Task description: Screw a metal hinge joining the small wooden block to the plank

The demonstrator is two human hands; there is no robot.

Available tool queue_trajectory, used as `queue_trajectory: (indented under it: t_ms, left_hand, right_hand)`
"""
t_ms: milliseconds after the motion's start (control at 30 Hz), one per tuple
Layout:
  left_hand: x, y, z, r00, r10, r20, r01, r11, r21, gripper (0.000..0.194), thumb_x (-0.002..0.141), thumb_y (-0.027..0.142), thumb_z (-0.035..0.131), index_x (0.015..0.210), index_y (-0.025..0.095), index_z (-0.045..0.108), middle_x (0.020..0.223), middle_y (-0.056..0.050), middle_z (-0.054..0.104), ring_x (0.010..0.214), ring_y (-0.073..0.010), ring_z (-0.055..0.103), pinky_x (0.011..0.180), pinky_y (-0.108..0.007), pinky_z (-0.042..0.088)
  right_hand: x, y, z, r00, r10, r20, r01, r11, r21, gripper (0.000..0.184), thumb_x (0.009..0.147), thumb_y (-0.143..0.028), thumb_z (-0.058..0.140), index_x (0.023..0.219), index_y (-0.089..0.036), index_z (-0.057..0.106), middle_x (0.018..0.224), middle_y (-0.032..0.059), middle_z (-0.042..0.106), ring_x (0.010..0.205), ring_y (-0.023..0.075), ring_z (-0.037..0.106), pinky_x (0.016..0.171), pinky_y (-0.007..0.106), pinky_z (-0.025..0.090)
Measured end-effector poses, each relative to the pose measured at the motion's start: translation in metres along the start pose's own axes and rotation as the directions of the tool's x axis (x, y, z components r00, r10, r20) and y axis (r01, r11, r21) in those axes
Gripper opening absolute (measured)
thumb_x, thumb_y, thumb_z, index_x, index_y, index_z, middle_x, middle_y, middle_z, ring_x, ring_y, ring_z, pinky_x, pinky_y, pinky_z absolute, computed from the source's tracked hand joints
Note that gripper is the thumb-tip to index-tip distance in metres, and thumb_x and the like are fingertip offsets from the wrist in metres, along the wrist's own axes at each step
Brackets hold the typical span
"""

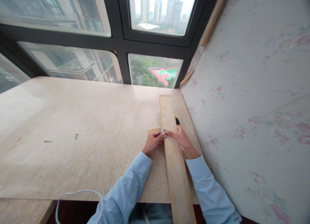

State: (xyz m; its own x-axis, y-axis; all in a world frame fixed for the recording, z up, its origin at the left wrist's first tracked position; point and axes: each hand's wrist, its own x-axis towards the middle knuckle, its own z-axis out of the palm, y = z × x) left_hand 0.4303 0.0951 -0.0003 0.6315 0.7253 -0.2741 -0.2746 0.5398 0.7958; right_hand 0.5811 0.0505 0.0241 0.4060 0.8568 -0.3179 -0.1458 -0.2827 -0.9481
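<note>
A long pale wooden board [175, 166] lies lengthwise on the stone-topped sill, its near end jutting past the front edge. At the board's left edge sits a small metal bracket [165, 136]. My left hand [153, 143] pinches the bracket between thumb and fingertips. Across the board reaches my right hand [181, 139], its thumb side at the bracket and its other fingers gripping the board's right side, partly hidden. A short wood piece [153, 130] butts against the board on the left, mostly behind my left hand. Just beyond my right hand shows a black and yellow tool handle [177, 120].
Two screws, one upright-looking [76, 136] and one lying flat [48, 141], are on the sill [101, 111] at left. A white cable [79, 192] loops by my left sleeve. Papered wall [242, 127] bounds the right; dark-framed windows [155, 45] stand behind.
</note>
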Motion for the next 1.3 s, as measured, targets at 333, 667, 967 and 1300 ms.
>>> queue_trajectory:
  t_ms: [333, 667, 967, 1300]
  left_hand:
    - [-0.004, 0.000, -0.002, 1.000, 0.024, -0.007, -0.023, 0.986, 0.163, 0.054, 0.064, 0.058, 0.083, 0.094, 0.013, 0.077, 0.087, -0.007, 0.074, 0.074, -0.0170, 0.068, 0.066, -0.026, 0.055]
    - [-0.020, -0.003, -0.015, 0.997, 0.030, -0.069, -0.015, 0.978, 0.206, 0.046, 0.067, 0.049, 0.084, 0.095, 0.013, 0.076, 0.091, -0.008, 0.075, 0.079, -0.0200, 0.072, 0.069, -0.030, 0.060]
    - [-0.027, -0.002, -0.014, 0.981, 0.059, -0.184, -0.014, 0.972, 0.236, 0.029, 0.074, 0.037, 0.081, 0.087, 0.012, 0.075, 0.085, -0.011, 0.075, 0.069, -0.0188, 0.071, 0.060, -0.027, 0.058]
    - [-0.025, -0.002, -0.003, 0.959, 0.066, -0.274, 0.049, 0.919, 0.391, 0.023, 0.084, 0.033, 0.071, 0.077, 0.011, 0.070, 0.071, -0.009, 0.071, 0.057, -0.0163, 0.067, 0.049, -0.024, 0.053]
  right_hand:
    - [-0.007, -0.001, 0.004, 1.000, -0.022, 0.017, 0.020, 0.994, 0.105, 0.065, 0.055, -0.036, 0.090, 0.108, -0.016, 0.057, 0.105, 0.0124, 0.074, 0.086, 0.0260, 0.073, 0.072, 0.036, 0.062]
    - [-0.006, 0.006, 0.004, 0.999, -0.045, 0.018, 0.046, 0.998, -0.046, 0.056, 0.062, -0.041, 0.084, 0.107, -0.015, 0.061, 0.108, 0.0136, 0.074, 0.094, 0.0279, 0.073, 0.077, 0.038, 0.061]
    - [-0.005, 0.010, 0.000, 0.999, -0.036, -0.019, 0.033, 0.990, -0.140, 0.055, 0.065, -0.042, 0.082, 0.107, -0.015, 0.061, 0.111, 0.0156, 0.073, 0.096, 0.0292, 0.072, 0.081, 0.041, 0.060]
    - [0.001, 0.020, -0.006, 0.998, -0.062, -0.011, 0.057, 0.963, -0.262, 0.051, 0.069, -0.044, 0.077, 0.107, -0.013, 0.063, 0.110, 0.0170, 0.073, 0.096, 0.0298, 0.071, 0.084, 0.046, 0.057]
